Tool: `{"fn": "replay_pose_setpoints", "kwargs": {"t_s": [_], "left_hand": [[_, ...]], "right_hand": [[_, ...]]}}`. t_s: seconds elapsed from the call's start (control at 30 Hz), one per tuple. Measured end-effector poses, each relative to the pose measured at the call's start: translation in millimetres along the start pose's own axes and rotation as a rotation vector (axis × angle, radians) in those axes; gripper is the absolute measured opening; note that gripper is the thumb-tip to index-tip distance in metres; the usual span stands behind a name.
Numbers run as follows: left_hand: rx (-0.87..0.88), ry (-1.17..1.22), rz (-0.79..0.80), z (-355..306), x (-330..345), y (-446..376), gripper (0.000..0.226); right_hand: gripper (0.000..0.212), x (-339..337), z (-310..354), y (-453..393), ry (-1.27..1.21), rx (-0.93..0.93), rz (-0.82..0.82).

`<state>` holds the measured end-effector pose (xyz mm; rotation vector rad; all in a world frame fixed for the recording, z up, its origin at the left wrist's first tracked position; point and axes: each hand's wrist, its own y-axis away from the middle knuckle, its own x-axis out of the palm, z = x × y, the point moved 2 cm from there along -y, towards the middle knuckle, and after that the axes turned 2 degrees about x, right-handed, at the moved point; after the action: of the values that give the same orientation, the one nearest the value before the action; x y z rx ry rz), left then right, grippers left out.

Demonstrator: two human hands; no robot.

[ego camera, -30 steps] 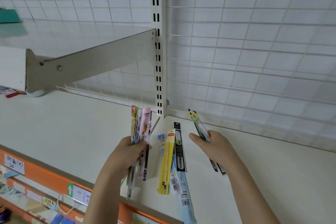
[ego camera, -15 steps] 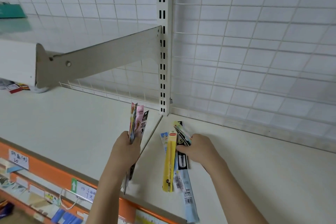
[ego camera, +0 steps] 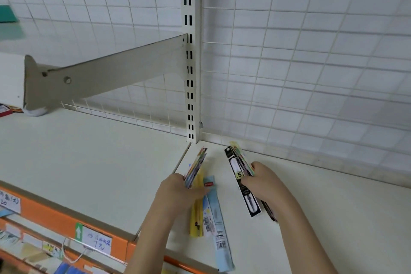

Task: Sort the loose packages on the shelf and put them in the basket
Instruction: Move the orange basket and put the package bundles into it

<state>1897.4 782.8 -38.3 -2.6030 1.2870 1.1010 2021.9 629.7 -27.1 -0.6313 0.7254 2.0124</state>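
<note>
On the shelf (ego camera: 89, 162), long narrow packages (ego camera: 216, 218).

shelf (ego camera: 89, 162) left: bare | bracket (ego camera: 111, 73) overhead | upright (ego camera: 190, 73), grid (ego camera: 300, 73) block rear

Bracket (ego camera: 106, 75), wire grid (ego camera: 311, 55), price label (ego camera: 95, 241)

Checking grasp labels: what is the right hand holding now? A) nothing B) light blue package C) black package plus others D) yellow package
C: the right hand grips the black package with a few more behind it; the yellow package and light blue package lie on the shelf.
</note>
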Motion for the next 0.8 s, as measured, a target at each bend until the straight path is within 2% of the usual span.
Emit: {"fn": "replay_pose_setpoints", "kwargs": {"t_s": [0.13,0.23,0.3,0.4,0.47,0.6,0.7,0.8], "left_hand": [[0.041,-0.221,-0.035,-3,5,-2,0.026],[0.057,-0.214,-0.011,-2,5,-2,0.021],[0.062,-0.125,-0.015,0,3,0,0.022],[0.05,0.009,-0.086,7,-12,0,0.023],[0.036,0.086,-0.136,11,-25,-1,0.013],[0.005,0.287,-0.18,19,-45,4,0.008],[0.012,0.229,-0.235,20,-49,8,0.011],[0.013,0.041,-0.221,11,-39,9,0.033]], "right_hand": [[0.016,-4,-7,8,-0.081,0.008,-0.034],[0.031,-2,-10,12,-0.12,0.036,-0.023],[0.035,-1,-10,13,-0.128,0.045,-0.023],[0.021,0,-8,15,-0.105,0.026,-0.017],[0.014,1,-5,16,-0.085,0.009,-0.005],[0.011,5,-2,15,-0.116,0.02,0.037],[0.007,7,0,18,-0.099,0.009,0.051],[0.005,6,1,22,-0.084,-0.003,0.035]]}}
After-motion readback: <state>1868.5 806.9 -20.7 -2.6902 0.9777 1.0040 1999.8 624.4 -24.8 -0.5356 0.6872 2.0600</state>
